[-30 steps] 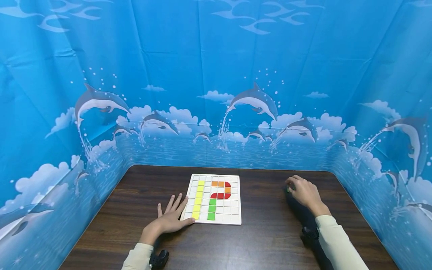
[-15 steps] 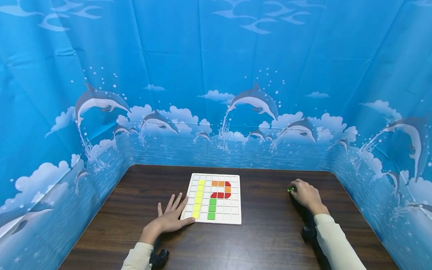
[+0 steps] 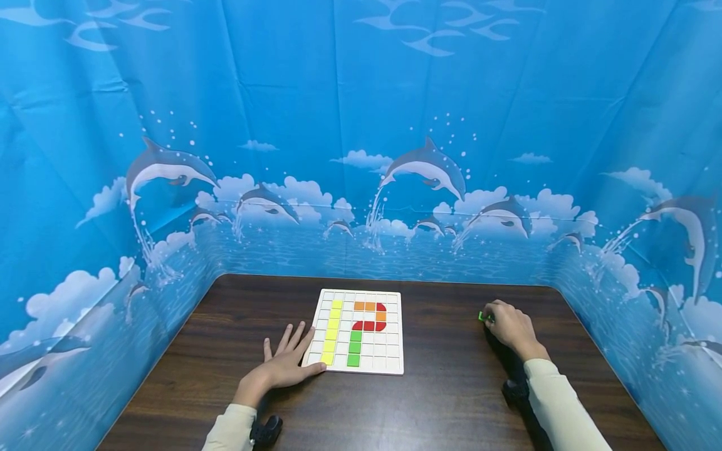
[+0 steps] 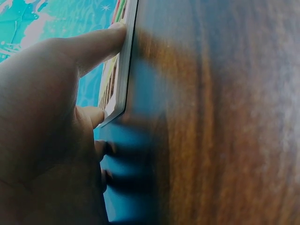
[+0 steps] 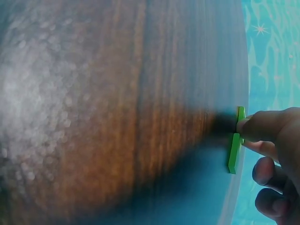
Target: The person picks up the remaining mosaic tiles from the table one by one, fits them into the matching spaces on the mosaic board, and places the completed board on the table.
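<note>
My left hand (image 3: 284, 363) lies with its fingers spread at the left edge of a white grid board (image 3: 383, 357). Its thumb rests on the board's near left corner; in the left wrist view the thumb (image 4: 101, 44) reaches over the thick edge. On the board lie a column of yellow tiles (image 3: 333, 329), a shape of orange tiles (image 3: 359, 306) and red tiles (image 3: 369, 326), and green tiles (image 3: 354, 348) below it. Off to the right, my right hand (image 3: 512, 327) pinches a green tile (image 5: 241, 112) between thumb and fingers. A second green tile (image 5: 233, 154) adjoins it, low over the table.
The dark wood-grain table (image 3: 440, 401) spans the space between both arms. A blue curtain (image 3: 361, 250) printed with dolphins encloses its back and sides. Each wrist wears a black camera strap, such as the left wrist's device (image 3: 267, 431).
My right hand has shifted slightly, and the green tile, earlier mostly covered by the fingers, shows more at its left. The left hand and board have stayed put.
</note>
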A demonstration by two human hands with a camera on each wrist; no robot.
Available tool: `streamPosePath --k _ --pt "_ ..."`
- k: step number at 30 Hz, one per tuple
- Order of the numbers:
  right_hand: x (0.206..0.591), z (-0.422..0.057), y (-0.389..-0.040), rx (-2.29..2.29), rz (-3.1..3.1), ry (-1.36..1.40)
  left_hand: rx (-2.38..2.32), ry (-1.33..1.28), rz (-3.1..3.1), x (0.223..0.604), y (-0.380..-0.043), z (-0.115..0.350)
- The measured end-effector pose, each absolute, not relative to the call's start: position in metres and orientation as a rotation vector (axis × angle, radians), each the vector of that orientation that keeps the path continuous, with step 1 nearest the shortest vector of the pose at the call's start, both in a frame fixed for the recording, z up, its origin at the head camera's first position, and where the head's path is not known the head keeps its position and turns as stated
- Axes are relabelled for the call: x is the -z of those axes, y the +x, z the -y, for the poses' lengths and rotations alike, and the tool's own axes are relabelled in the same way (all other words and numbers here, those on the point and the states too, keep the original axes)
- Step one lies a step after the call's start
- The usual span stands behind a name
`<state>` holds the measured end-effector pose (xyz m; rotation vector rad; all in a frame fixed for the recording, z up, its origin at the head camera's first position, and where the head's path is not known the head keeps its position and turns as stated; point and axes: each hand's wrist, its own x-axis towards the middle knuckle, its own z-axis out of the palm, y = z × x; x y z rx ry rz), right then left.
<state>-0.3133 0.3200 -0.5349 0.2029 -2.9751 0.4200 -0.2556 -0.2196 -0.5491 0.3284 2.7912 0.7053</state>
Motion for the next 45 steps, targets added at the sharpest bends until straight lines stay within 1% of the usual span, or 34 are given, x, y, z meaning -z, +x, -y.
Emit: streamPosePath --k 4,12,19,25,27,33,39,45 --pt "0.535 -0.32 -0.313 -0.397 2.973 0.212 -0.689 0.301 -2.776 0.544 -0.254 0.218" --pt "0.533 -0.319 -0.311 -0.354 2.966 0.245 -0.704 0.34 -2.793 0.555 -0.257 0.222" --pt "0.532 -0.318 -0.311 -0.32 2.957 0.275 -0.749 0.324 -2.762 0.54 -0.252 0.219" --pt "0.531 -0.316 -0.309 -0.333 2.962 0.289 -0.719 0.34 -2.771 0.546 -0.252 0.221" --pt "0.53 -0.315 -0.309 -0.338 2.959 0.299 -0.732 0.333 -2.767 0.542 -0.251 0.219" --pt "0.529 -0.309 -0.308 -0.364 2.95 0.301 -0.728 0.317 -2.766 0.542 -0.252 0.219" --pt "0.529 -0.301 -0.304 -0.381 2.918 0.3 -0.735 0.348 -2.784 0.547 -0.253 0.221" --pt "0.528 -0.29 -0.301 -0.401 2.88 0.338 -0.738 0.367 -2.797 0.544 -0.252 0.22"
